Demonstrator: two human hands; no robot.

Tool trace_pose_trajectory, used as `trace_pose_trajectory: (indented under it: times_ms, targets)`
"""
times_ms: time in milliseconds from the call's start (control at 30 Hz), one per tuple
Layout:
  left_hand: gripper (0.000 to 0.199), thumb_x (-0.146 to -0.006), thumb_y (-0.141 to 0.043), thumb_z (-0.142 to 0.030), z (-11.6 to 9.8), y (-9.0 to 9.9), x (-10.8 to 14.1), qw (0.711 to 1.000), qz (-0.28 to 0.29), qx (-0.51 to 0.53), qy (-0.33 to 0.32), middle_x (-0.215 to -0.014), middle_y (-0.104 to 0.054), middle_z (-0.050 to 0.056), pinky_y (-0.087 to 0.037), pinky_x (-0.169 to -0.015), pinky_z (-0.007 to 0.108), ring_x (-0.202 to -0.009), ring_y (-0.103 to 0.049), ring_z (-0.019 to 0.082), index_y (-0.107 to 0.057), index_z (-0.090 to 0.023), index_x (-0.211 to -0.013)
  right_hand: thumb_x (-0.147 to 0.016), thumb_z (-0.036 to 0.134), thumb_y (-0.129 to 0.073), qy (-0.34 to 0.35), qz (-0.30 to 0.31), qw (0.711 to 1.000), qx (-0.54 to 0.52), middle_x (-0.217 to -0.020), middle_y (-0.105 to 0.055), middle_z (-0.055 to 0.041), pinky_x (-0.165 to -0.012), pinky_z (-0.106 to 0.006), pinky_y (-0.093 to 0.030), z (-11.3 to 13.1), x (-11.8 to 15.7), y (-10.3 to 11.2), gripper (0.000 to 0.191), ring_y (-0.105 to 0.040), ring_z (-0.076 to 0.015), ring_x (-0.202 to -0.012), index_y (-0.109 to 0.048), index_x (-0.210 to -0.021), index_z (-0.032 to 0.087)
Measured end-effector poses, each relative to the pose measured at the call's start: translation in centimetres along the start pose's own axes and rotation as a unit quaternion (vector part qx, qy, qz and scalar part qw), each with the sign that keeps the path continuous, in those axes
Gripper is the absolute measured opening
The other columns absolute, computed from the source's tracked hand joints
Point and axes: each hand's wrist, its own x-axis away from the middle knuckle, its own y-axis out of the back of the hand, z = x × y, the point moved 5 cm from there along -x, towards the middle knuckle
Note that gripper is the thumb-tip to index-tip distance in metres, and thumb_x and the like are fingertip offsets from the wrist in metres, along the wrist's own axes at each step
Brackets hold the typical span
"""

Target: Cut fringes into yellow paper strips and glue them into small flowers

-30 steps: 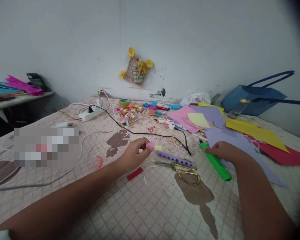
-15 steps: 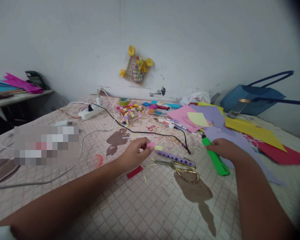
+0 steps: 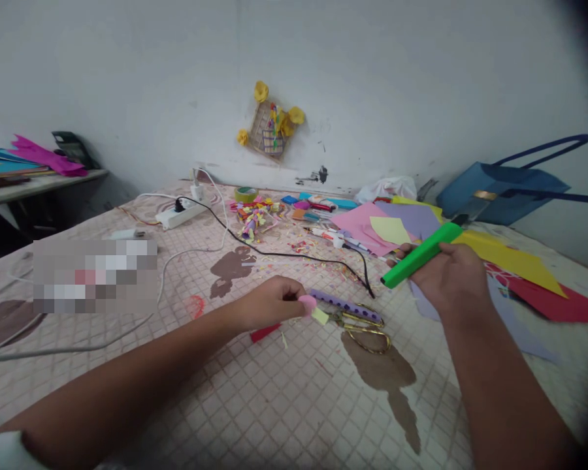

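My left hand (image 3: 273, 304) is closed in a pinch on a small pink paper piece (image 3: 308, 304) with a rounded edge. A pale yellow paper slip (image 3: 319, 316) hangs beside the pink one. My right hand (image 3: 451, 274), palm turned up, grips a thick, bright green pen-shaped tool (image 3: 421, 256); its exact kind is unclear. One end, dark at the tip, points down and left. Gold-handled scissors (image 3: 367, 336) lie between my hands, next to a purple strip with dark dots (image 3: 345, 305). A red paper strip (image 3: 264, 333) lies partly under my left hand.
A black cable (image 3: 294, 259) crosses the table from a white power strip (image 3: 181, 214). Paper scraps (image 3: 259, 215) and a tape roll (image 3: 245, 194) are at the back. Coloured sheets (image 3: 509, 258) and a blue bag (image 3: 500, 189) lie on the right.
My right hand has lifted the green tool and turned it, so its dark end now points down-left. My left hand has shifted slightly right and down with the pink paper.
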Motion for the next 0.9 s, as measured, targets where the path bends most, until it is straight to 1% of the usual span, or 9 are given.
trace_pose_trajectory:
  times_ms: [133,200,333,400,467,567,733,833,900]
  targets:
    - [0.022,-0.072,-0.052,-0.033,-0.2,-1.1,0.7,0.989,0.091,-0.080,0.079,-0.050,-0.039,-0.005,-0.024,-0.041,0.018,-0.044,-0.033,0.006,-0.053,-0.014,-0.061,-0.074,0.045,-0.046,-0.027,0.049,0.994,-0.090,-0.064,-0.043,0.0028,-0.068,-0.040,-0.048,1.0,2.8,-3.8,0.021,-0.049,-0.0167,-0.060,-0.040,-0.068,0.026]
    - [0.017,-0.068,-0.053,-0.028,-0.1,-1.3,1.0,0.982,0.115,-0.106,0.103,-0.047,-0.042,-0.005,-0.025,-0.039,0.018,-0.042,-0.035,0.007,-0.054,-0.015,-0.057,-0.072,0.039,-0.054,-0.048,0.103,0.985,-0.127,-0.064,-0.041,0.0035,-0.069,-0.039,-0.047,1.1,4.6,-6.2,0.017,-0.046,-0.0157,-0.058,-0.043,-0.069,0.027]
    - [0.014,-0.063,-0.055,-0.025,0.6,-1.2,0.9,0.974,0.127,-0.131,0.137,-0.045,-0.052,-0.002,-0.028,-0.039,0.020,-0.040,-0.041,0.009,-0.058,-0.015,-0.054,-0.065,0.031,-0.064,-0.057,0.261,0.954,-0.134,-0.057,-0.044,0.0059,-0.067,-0.037,-0.047,0.3,8.3,-10.8,0.022,-0.046,-0.0150,-0.055,-0.042,-0.068,0.027]
    - [0.016,-0.065,-0.055,-0.028,1.0,-1.1,0.8,0.970,0.123,-0.141,0.154,-0.045,-0.053,-0.001,-0.028,-0.038,0.022,-0.037,-0.041,0.009,-0.060,-0.015,-0.056,-0.068,0.026,-0.063,-0.064,0.307,0.938,-0.149,-0.058,-0.048,0.0065,-0.067,-0.036,-0.046,-0.4,9.6,-12.1,0.020,-0.049,-0.0143,-0.057,-0.043,-0.071,0.027]
    - [0.021,-0.066,-0.055,-0.033,1.2,-0.9,0.7,0.968,0.117,-0.147,0.165,-0.046,-0.053,0.000,-0.028,-0.038,0.023,-0.036,-0.040,0.010,-0.061,-0.015,-0.058,-0.071,0.020,-0.061,-0.065,0.331,0.927,-0.164,-0.061,-0.052,0.0063,-0.067,-0.034,-0.045,-1.0,10.4,-12.7,0.018,-0.051,-0.0133,-0.060,-0.044,-0.074,0.026]
    - [0.025,-0.068,-0.054,-0.037,1.2,-0.9,0.8,0.968,0.115,-0.148,0.167,-0.049,-0.055,0.001,-0.029,-0.038,0.023,-0.037,-0.042,0.010,-0.062,-0.015,-0.059,-0.075,0.013,-0.058,-0.064,0.342,0.921,-0.175,-0.065,-0.055,0.0062,-0.067,-0.031,-0.043,-1.4,10.9,-12.9,0.017,-0.052,-0.0119,-0.062,-0.046,-0.077,0.025]
    - [0.017,-0.065,-0.055,-0.028,1.3,-0.9,0.7,0.971,0.120,-0.137,0.157,-0.046,-0.052,-0.001,-0.027,-0.037,0.021,-0.037,-0.041,0.009,-0.060,-0.014,-0.056,-0.076,0.017,-0.059,-0.052,0.324,0.932,-0.151,-0.065,-0.055,0.0062,-0.064,-0.030,-0.044,-1.3,10.6,-12.6,0.015,-0.052,-0.0118,-0.061,-0.046,-0.078,0.024]
    - [0.015,-0.064,-0.055,-0.026,1.2,-0.6,0.3,0.979,0.099,-0.118,0.130,-0.045,-0.047,-0.003,-0.025,-0.039,0.021,-0.038,-0.038,0.008,-0.057,-0.014,-0.055,-0.079,0.026,-0.061,-0.048,0.259,0.963,-0.054,-0.061,-0.055,0.0053,-0.055,-0.026,-0.043,-1.6,9.7,-11.8,0.013,-0.051,-0.0117,-0.057,-0.049,-0.081,0.023]
    - [0.015,-0.066,-0.054,-0.027,0.9,0.0,-0.1,0.988,0.054,-0.100,0.100,-0.047,-0.045,-0.004,-0.026,-0.042,0.020,-0.043,-0.038,0.008,-0.056,-0.014,-0.057,-0.079,0.032,-0.062,-0.043,0.206,0.977,0.010,-0.059,-0.055,0.0051,-0.049,-0.024,-0.041,-1.8,8.8,-11.0,0.016,-0.052,-0.0114,-0.053,-0.050,-0.083,0.022]
